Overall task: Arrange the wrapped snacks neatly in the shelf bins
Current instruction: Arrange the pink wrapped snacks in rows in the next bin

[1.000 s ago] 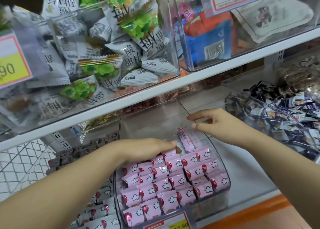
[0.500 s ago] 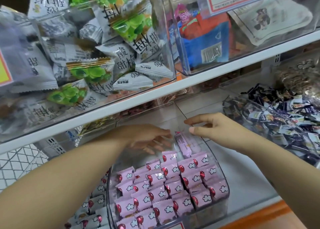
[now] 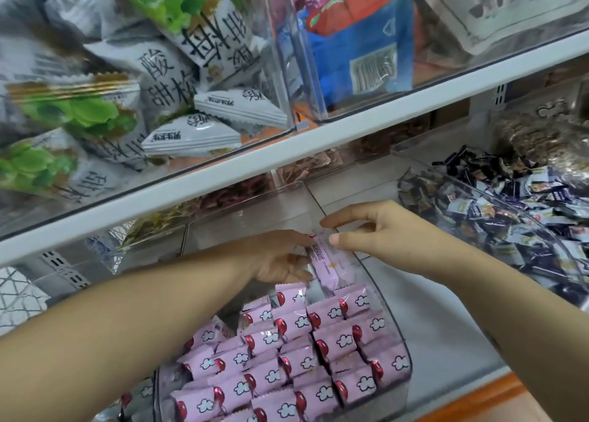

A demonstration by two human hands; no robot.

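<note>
Shop shelving holds a clear bin (image 3: 387, 289) whose near half already carries tidy rows of pink snacks (image 3: 288, 362), while its far half stays bare, where the right hand (image 3: 379, 235) pinches one upright pink packet (image 3: 323, 264) and the left hand (image 3: 280, 257), loosely curled and holding nothing visible, steadies beside it.

The white lower shelf (image 3: 424, 313) carries a clear bin (image 3: 403, 386) of pink wrapped snacks at near centre and, to its right, a clear bin (image 3: 497, 198) of dark wrapped candies. The white upper shelf (image 3: 318, 141) bears clear bins (image 3: 280, 71) of packets.
</note>
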